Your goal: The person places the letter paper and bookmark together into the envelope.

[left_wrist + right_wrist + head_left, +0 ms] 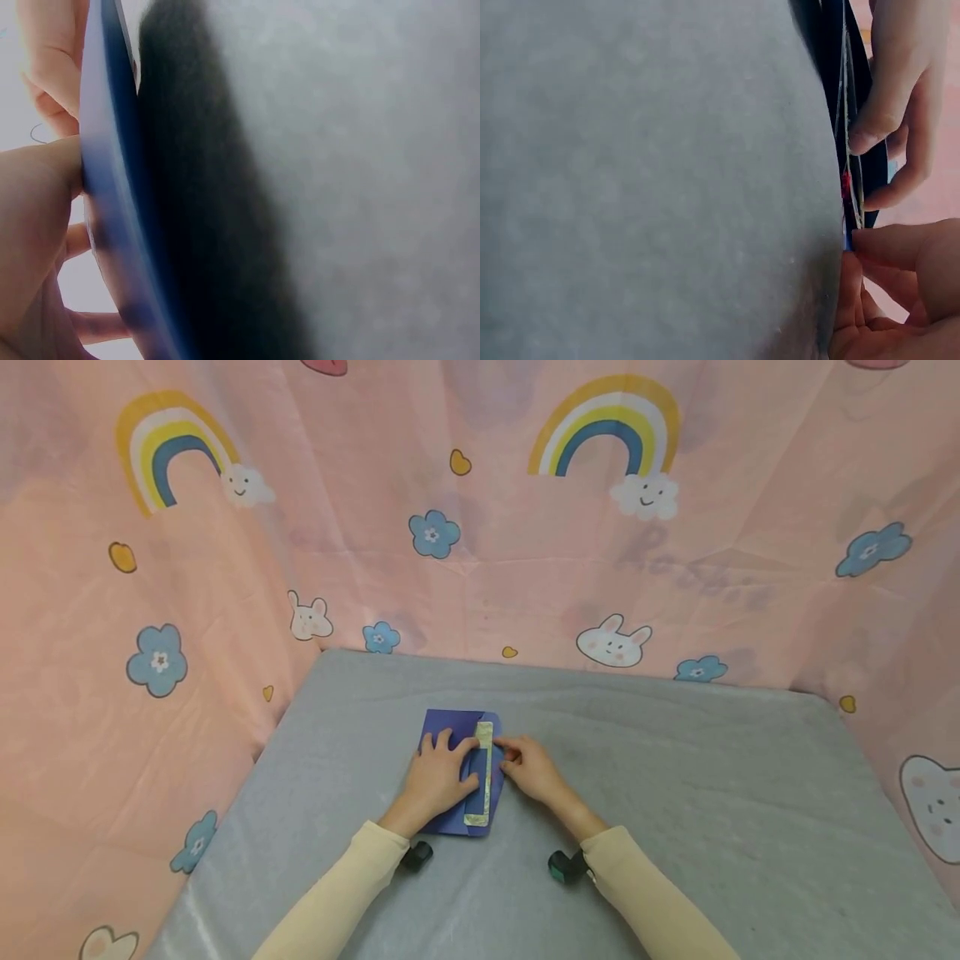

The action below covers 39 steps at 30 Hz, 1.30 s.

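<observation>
A blue-purple envelope lies on the grey cloth in the head view, its pointed flap out to the right. At its opening shows a blue piece with a gold patterned border. My left hand rests on top of the envelope with spread fingers, index and thumb reaching over the bordered piece. At the right edge, my right hand pinches the flap between thumb and fingers. In the right wrist view, that thumb and finger meet at the envelope's edge, and thin layers stand slightly apart above them.
Grey cloth covers the table. A pink curtain with rainbows, rabbits and flowers hangs behind it and at both sides. A dark wrist device sits under the right cuff, another by the left.
</observation>
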Available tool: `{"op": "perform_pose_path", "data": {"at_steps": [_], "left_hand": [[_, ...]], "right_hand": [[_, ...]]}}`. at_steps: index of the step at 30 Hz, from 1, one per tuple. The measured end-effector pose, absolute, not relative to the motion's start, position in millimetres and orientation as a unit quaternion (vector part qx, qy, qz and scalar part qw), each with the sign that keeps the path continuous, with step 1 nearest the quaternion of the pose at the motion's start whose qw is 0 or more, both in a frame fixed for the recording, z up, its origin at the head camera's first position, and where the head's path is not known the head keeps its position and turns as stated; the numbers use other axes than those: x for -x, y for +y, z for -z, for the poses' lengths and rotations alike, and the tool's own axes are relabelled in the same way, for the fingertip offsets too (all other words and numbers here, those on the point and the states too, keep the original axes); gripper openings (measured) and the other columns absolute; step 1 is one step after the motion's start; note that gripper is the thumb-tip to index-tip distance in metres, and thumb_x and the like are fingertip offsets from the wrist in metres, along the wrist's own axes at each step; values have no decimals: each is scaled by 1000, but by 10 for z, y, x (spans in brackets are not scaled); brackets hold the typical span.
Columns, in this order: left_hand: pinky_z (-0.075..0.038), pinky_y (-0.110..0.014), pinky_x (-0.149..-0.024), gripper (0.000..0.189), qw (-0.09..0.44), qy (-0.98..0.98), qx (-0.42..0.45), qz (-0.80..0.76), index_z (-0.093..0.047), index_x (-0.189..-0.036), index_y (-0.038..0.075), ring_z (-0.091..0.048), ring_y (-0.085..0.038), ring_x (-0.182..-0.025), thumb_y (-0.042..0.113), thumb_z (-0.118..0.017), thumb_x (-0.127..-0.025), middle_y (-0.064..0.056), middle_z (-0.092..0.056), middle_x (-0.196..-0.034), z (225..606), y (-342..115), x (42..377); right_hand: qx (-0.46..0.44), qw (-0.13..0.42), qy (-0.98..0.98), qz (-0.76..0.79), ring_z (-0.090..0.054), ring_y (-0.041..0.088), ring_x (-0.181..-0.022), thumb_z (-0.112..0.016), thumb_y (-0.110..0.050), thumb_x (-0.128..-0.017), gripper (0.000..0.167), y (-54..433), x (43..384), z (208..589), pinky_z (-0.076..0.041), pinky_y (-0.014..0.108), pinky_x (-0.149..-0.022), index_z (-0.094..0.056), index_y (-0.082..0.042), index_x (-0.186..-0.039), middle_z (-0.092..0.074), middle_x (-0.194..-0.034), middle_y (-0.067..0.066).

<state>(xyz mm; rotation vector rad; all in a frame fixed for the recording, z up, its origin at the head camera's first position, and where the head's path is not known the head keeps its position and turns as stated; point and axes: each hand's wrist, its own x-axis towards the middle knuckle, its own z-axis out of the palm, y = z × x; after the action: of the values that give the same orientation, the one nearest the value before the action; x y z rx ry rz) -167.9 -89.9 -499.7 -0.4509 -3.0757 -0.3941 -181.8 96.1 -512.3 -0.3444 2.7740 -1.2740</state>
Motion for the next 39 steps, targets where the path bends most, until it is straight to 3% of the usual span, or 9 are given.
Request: {"op": "perform_pose_path", "data": {"at_steps": [22,39], "left_hand": [[-45,-66,-98,54,2,-982,143,122,-54,-139,30,-42,-58,-133,41,-68,-88,-23,-48,-146,5021,-906,1681],[-44,-68,-98,57,-2,-980,147,133,-53,-141,30,-41,-59,-133,42,-70,-87,-24,-47,-147,5032,-918,1697]], "right_hand": [[111,34,920,374,-47,14,-73,-84,-14,-77,56,916,1837,5163,-39,29,-69,-65,-7,-129,-55,-83,5],[123,33,942,309,-42,15,-68,-78,-31,-81,61,828,1775,5125,-31,26,-60,-60,-9,-136,-50,-84,4]]}}
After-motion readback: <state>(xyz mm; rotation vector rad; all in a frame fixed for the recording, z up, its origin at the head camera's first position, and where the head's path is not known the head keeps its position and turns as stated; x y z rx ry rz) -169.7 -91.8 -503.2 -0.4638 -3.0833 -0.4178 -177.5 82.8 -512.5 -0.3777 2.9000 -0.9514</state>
